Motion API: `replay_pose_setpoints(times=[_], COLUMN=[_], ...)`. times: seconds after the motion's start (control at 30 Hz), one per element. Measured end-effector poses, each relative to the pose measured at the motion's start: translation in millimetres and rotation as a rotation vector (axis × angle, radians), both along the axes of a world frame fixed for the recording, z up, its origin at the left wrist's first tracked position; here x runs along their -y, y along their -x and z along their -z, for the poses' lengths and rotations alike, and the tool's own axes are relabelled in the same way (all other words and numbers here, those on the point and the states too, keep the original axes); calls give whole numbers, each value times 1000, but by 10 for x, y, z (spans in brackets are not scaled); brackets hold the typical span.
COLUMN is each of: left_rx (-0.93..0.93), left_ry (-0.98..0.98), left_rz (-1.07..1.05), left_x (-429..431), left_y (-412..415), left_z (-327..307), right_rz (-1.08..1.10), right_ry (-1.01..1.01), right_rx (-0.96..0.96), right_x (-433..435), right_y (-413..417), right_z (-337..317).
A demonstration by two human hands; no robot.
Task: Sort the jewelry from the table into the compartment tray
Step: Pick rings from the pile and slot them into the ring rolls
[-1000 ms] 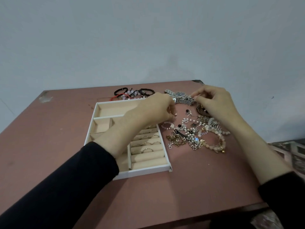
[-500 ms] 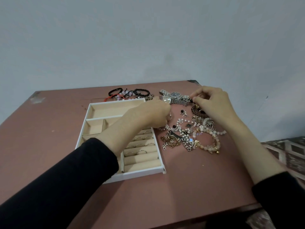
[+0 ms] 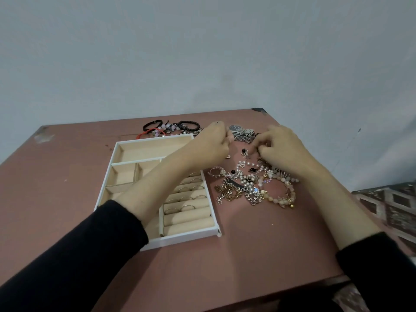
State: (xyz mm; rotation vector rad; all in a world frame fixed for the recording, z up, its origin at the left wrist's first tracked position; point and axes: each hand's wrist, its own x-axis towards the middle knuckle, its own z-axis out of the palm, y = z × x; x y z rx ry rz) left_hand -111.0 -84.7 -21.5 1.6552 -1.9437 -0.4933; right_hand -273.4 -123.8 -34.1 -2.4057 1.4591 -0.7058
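Done: thin metal rings [image 3: 188, 207] slotted in white beige-lined compartment tray [image 3: 180, 240]. Pending: chain-and-pearl pile [image 3: 247, 188], silver watch [image 3: 243, 132], cord bracelets [image 3: 173, 127]. Your left hand [image 3: 209, 147], right hand [image 3: 281, 149]: fingers curled, hold unclear.

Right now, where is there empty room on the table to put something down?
Bare table lies in front of the tray and pile, along the near edge, and left of the tray. The tray's far compartment is bare too. Crowded: the far side, with bracelets, watch, left hand, right hand.
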Motion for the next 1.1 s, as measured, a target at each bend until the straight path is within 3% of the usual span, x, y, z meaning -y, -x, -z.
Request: replay_pose_setpoints(times=[0.4, 0.67, 0.97, 1.1], left_rx=[-57, -383, -270, -218], left_ry=[35, -9, 85, 148], left_rz=[-65, -105, -108, -112], left_x=[-38, -88, -69, -68], left_y=[-97, -156, -220, -243], left_z=[-4, -13, -37, -32], right_rz=[-81, -136, -211, -312], right_ry=[-26, -53, -77, -45], right_rx=[-10, 74, 180, 110], right_x=[-16, -54, -116, -199], right_y=[-20, -51, -125, -248], right_z=[11, -12, 9, 30])
